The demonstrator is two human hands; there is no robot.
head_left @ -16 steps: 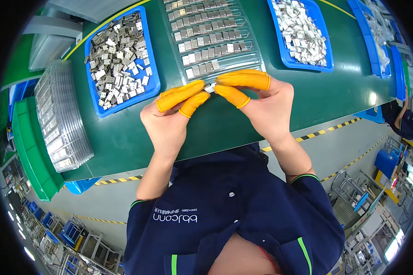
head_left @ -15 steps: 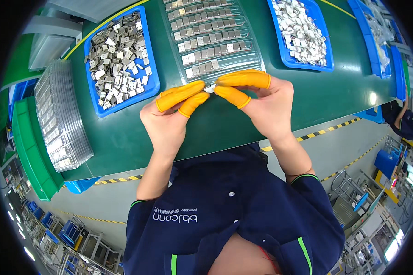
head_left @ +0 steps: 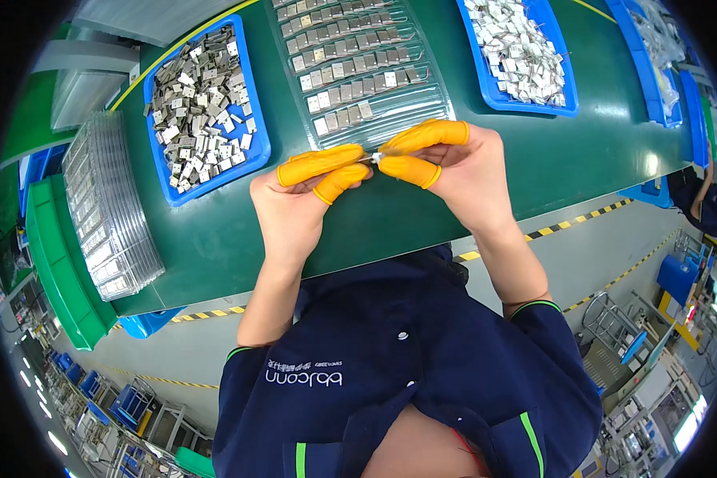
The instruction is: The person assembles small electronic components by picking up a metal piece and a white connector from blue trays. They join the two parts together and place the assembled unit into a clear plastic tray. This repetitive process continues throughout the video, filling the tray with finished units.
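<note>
Just in front of the clear tray, my two hands meet over the green table, yellow covers on the thumbs and fingers. My left hand [head_left: 299, 199] pinches a small metal shell [head_left: 365, 160], of which only a thin edge shows. A small white connector piece [head_left: 376, 158] sits in the fingertips of my right hand [head_left: 454, 175]. The two parts are close together; whether they touch is too small to tell. Beyond them, the clear blister tray [head_left: 350, 135] holds rows of small metal connectors [head_left: 342, 117], its nearest filled row only partly occupied.
At left a blue tray [head_left: 264, 147] holds loose metal shells; at right another blue tray [head_left: 526, 107] holds white connector pieces. Stacked clear trays [head_left: 115, 207] stand by a green bin [head_left: 60, 263] on the left. Blue bins [head_left: 649, 72] line the right, with another person [head_left: 701, 199] beyond.
The small parts between my fingertips have turned: a thin metal edge now shows beside the white piece. My hands stay together, and the view has shifted slightly.
</note>
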